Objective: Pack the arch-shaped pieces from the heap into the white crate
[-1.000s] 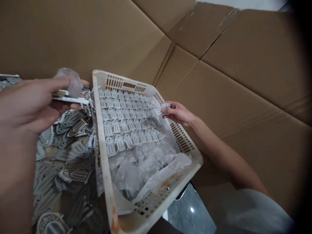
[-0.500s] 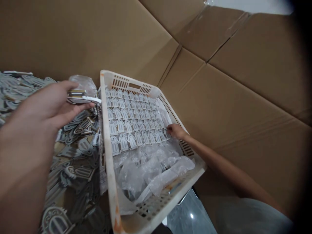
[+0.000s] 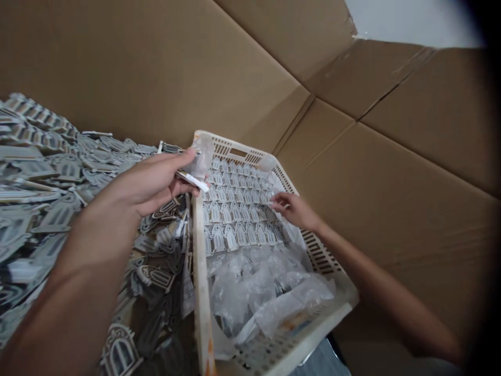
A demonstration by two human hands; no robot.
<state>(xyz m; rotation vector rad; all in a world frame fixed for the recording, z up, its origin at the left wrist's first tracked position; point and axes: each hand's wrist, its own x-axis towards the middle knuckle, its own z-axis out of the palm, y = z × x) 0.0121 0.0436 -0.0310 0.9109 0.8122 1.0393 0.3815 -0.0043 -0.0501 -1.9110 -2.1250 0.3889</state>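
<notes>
My left hand is closed on a few flat, white-edged arched pieces, held at the crate's left rim. The white plastic crate has rows of grey-white arched, window-shaped pieces standing close together. Over the right end of these rows hovers my right hand, its fingers loosely bent and a little apart, with nothing visible in them. Crumpled clear plastic wrap covers the near part of the crate, and more film shows by its far left corner, beside my left fingers.
A large heap of loose arched pieces lies left of the crate. Tall cardboard walls rise behind and to the right. A bit of grey floor shows below the crate's near edge.
The view has shifted left, so the crate appears further right. My left hand has moved over the rim with its pieces. My right hand has lifted from the row end and its fingers have loosened.
</notes>
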